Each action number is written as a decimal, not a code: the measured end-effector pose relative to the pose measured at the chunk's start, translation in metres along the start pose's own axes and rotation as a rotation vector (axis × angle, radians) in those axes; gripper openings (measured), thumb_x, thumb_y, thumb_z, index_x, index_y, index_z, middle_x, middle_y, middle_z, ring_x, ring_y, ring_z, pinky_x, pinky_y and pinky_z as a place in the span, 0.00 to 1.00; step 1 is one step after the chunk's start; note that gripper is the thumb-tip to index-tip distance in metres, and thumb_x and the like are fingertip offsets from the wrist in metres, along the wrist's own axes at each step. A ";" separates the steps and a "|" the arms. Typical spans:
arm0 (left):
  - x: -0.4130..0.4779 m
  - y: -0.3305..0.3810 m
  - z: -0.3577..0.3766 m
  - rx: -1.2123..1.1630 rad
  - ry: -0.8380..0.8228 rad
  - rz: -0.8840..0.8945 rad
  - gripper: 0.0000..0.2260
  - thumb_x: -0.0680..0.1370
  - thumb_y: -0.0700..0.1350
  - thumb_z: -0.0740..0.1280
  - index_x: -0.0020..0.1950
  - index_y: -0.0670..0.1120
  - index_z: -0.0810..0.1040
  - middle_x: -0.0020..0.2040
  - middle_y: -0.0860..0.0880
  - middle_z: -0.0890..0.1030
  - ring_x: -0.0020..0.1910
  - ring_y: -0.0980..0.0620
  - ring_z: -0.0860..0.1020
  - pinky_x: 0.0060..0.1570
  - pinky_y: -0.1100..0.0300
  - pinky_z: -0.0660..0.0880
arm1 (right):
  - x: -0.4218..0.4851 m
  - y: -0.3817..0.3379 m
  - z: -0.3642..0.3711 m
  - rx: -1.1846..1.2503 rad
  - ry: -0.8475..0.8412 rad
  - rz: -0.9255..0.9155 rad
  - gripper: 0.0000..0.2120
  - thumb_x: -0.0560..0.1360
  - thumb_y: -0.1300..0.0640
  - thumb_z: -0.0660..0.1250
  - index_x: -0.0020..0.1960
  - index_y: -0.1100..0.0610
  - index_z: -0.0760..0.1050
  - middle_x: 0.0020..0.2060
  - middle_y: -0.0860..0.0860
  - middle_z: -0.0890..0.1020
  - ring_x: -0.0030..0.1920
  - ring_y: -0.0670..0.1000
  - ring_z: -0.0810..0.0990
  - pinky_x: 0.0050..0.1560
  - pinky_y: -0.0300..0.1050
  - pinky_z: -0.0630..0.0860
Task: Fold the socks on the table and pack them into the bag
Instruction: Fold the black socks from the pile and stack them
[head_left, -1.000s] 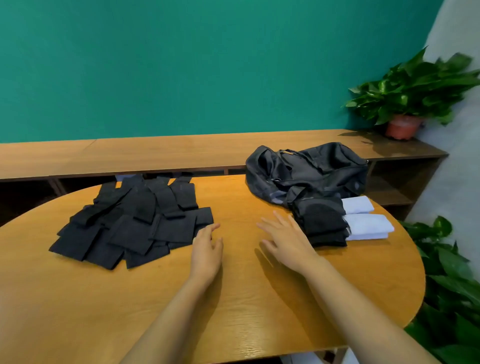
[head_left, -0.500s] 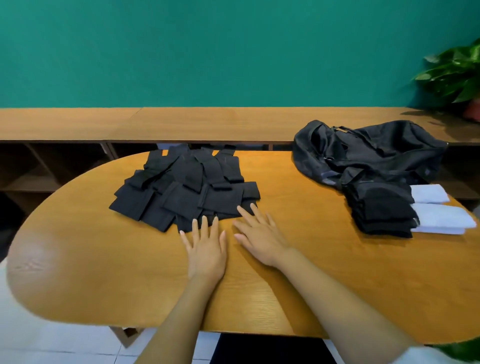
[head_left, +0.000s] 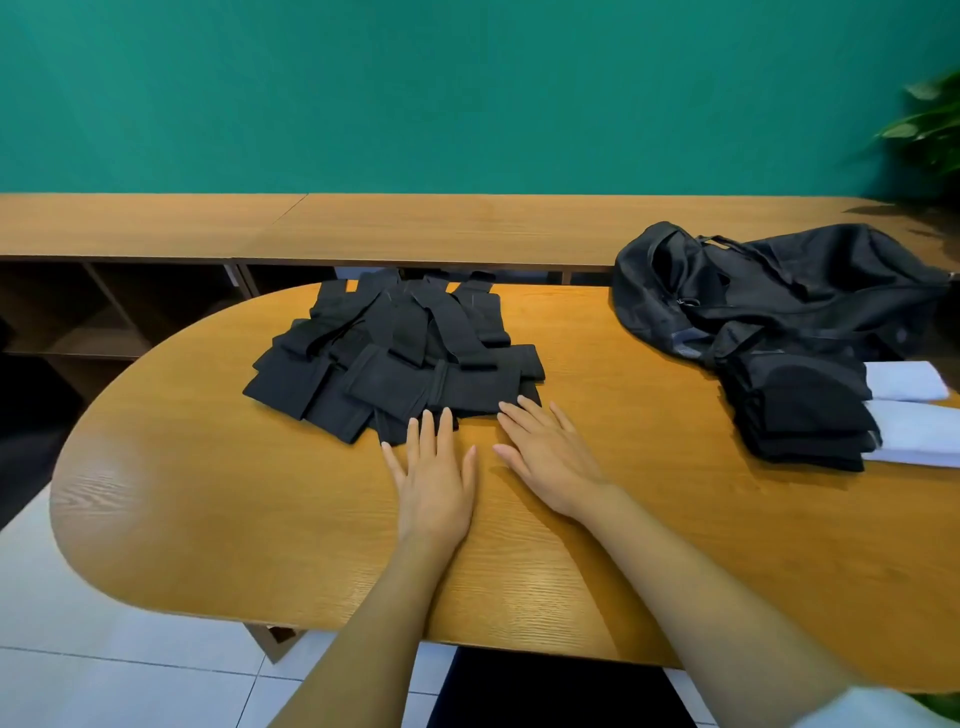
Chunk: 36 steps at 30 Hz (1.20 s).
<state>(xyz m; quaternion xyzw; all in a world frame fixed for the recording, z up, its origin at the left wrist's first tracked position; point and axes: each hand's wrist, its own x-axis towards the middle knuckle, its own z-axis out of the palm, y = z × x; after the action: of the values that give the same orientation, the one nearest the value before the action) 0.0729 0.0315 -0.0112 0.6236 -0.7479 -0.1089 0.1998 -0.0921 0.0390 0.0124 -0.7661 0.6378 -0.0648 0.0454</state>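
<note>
A heap of several black socks (head_left: 395, 358) lies spread on the oval wooden table (head_left: 208, 499), left of centre. My left hand (head_left: 434, 467) lies flat with straight fingers, its fingertips at the heap's near edge. My right hand (head_left: 545, 452) is flat beside it, fingers spread, fingertips touching the heap's right corner. Neither hand holds anything. A crumpled black bag (head_left: 769, 291) lies at the far right of the table. In front of it sits a stack of folded black socks (head_left: 800, 415) with folded white socks (head_left: 909, 410) beside them.
A long wooden shelf unit (head_left: 363, 228) runs behind the table under a teal wall. A green plant (head_left: 930, 124) shows at the right edge. White tiled floor (head_left: 78, 623) lies below the table's left end.
My view has swung left, so the bag now sits at the right edge. Both hands have moved from near the folded stack to the near edge of the black sock heap.
</note>
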 end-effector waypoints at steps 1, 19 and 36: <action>0.000 -0.001 0.001 -0.001 0.016 0.007 0.28 0.83 0.57 0.50 0.80 0.49 0.47 0.80 0.48 0.49 0.79 0.50 0.43 0.75 0.43 0.36 | -0.007 0.003 0.000 -0.003 0.026 -0.019 0.31 0.81 0.39 0.40 0.78 0.53 0.58 0.78 0.46 0.58 0.78 0.46 0.49 0.78 0.50 0.43; -0.031 0.022 0.007 0.029 0.098 0.634 0.15 0.75 0.44 0.72 0.61 0.50 0.81 0.59 0.53 0.82 0.63 0.52 0.76 0.72 0.39 0.45 | -0.121 0.058 0.004 0.173 0.313 0.008 0.26 0.76 0.49 0.69 0.72 0.48 0.68 0.67 0.42 0.73 0.69 0.42 0.64 0.69 0.41 0.58; -0.072 0.039 0.006 -0.282 0.139 0.476 0.12 0.72 0.42 0.75 0.53 0.52 0.83 0.51 0.59 0.82 0.53 0.58 0.76 0.62 0.59 0.60 | -0.154 0.059 0.008 0.308 0.339 0.077 0.22 0.77 0.54 0.69 0.69 0.44 0.72 0.64 0.35 0.72 0.68 0.40 0.63 0.69 0.42 0.55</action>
<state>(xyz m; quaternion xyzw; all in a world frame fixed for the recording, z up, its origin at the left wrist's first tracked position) 0.0464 0.1088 -0.0120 0.4023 -0.8353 -0.1189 0.3554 -0.1755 0.1796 -0.0106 -0.7036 0.6475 -0.2872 0.0564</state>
